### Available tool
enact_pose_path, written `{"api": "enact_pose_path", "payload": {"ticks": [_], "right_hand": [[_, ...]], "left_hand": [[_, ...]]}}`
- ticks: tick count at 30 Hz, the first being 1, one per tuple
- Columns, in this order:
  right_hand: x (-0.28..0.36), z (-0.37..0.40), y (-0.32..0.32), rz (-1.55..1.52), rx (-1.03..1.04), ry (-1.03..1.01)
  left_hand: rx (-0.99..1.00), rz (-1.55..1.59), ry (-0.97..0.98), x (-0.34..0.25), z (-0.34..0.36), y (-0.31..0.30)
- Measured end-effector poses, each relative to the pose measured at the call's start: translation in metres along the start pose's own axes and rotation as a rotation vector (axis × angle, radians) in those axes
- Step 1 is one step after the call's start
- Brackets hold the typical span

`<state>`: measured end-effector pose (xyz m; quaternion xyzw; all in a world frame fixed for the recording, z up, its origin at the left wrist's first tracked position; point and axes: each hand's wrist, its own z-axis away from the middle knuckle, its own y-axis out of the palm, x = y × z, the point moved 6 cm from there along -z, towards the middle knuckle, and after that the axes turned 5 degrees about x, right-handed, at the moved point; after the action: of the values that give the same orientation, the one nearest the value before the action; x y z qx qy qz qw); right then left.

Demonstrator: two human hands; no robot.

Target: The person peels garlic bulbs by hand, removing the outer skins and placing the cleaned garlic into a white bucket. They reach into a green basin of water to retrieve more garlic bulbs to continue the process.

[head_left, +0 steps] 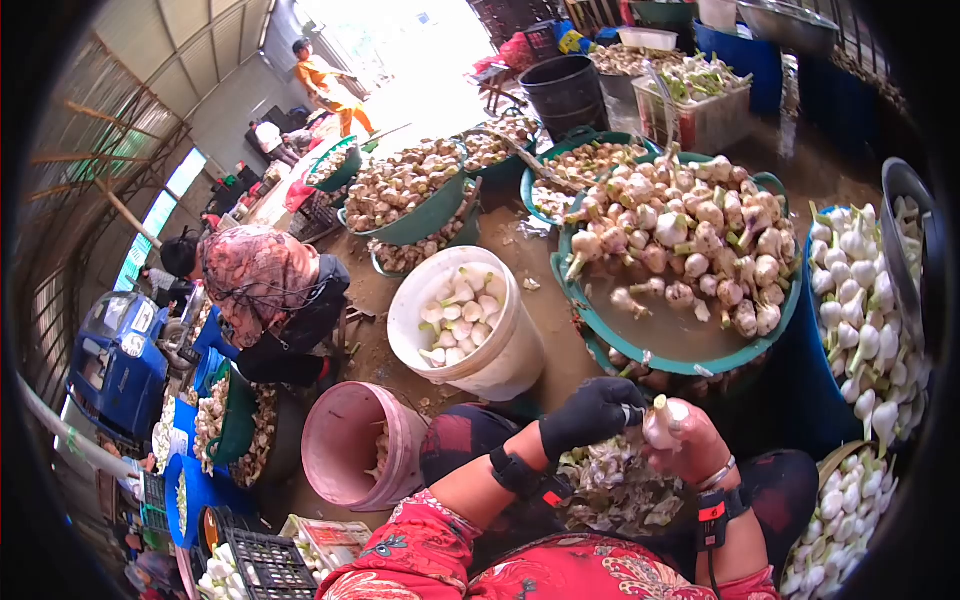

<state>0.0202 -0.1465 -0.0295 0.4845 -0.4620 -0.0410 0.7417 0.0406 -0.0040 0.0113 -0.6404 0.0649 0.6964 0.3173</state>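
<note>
My right hand (693, 448) is closed around a garlic bulb (662, 424), whose cut stem end points up. My left hand (592, 415), in a black glove, is curled right beside the bulb. Something small and shiny shows at its fingertips, too small to make out. Below both hands, a pile of garlic peelings (620, 490) lies between my legs. Just ahead stands a wide green tub (660, 362) heaped with unpeeled garlic bulbs (690, 225). To its left, a white bucket (500, 365) holds peeled garlic bulbs (463, 318).
A pink bucket (340, 440) with some scraps inside stands at my left. On my right is a blue barrel (828, 345) of cleaned garlic. More garlic tubs (425, 222) line the wet floor ahead. A co-worker (265, 300) bends over at the left; another person (330, 85) is farther back.
</note>
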Motion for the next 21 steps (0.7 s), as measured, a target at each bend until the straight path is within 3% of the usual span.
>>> {"api": "enact_pose_path", "payload": {"ticks": [1,3,4,5,7,11,12,13,15,16,17,19,21], "right_hand": [[0.001,0.001,-0.001,-0.043,0.026,-0.026],[0.003,-0.005,-0.009,-0.248,0.047,-0.080],[0.007,-0.003,-0.018,-0.172,-0.054,-0.174],[0.012,-0.004,-0.025,-0.080,-0.144,-0.261],[0.019,-0.006,-0.033,0.544,-0.325,-0.421],[0.030,0.003,-0.009,0.974,-0.418,-0.533],[0.032,0.002,-0.006,1.146,-0.422,-0.630],[0.031,0.002,-0.007,1.146,-0.426,-0.630],[0.022,-0.001,-0.013,0.469,-0.240,-0.536],[0.021,-0.002,-0.022,0.349,-0.243,-0.362],[0.018,0.002,-0.028,0.012,-0.273,-0.264],[0.014,0.000,-0.034,-0.250,-0.176,-0.105],[0.007,0.000,-0.036,-0.307,-0.181,-0.059]], "left_hand": [[0.036,0.018,-0.009,-0.002,-0.001,0.003],[-0.269,0.414,-0.036,0.003,-0.001,-0.005],[-0.313,0.648,-0.002,0.016,-0.001,-0.003],[-0.281,0.683,0.038,0.019,-0.001,-0.002],[-0.234,0.792,-0.081,0.023,0.000,0.012],[-0.202,0.724,0.035,0.001,-0.005,0.024],[-0.233,0.513,0.078,-0.005,-0.005,0.019],[-0.228,0.514,0.078,-0.006,-0.004,0.017],[-0.232,0.428,0.037,-0.009,-0.003,0.014],[-0.231,0.231,0.063,-0.023,0.000,0.011],[-0.228,0.234,0.058,-0.022,0.000,0.008],[-0.182,0.310,-0.016,-0.016,-0.001,0.008],[-0.158,0.250,-0.010,-0.020,0.000,0.009]]}}
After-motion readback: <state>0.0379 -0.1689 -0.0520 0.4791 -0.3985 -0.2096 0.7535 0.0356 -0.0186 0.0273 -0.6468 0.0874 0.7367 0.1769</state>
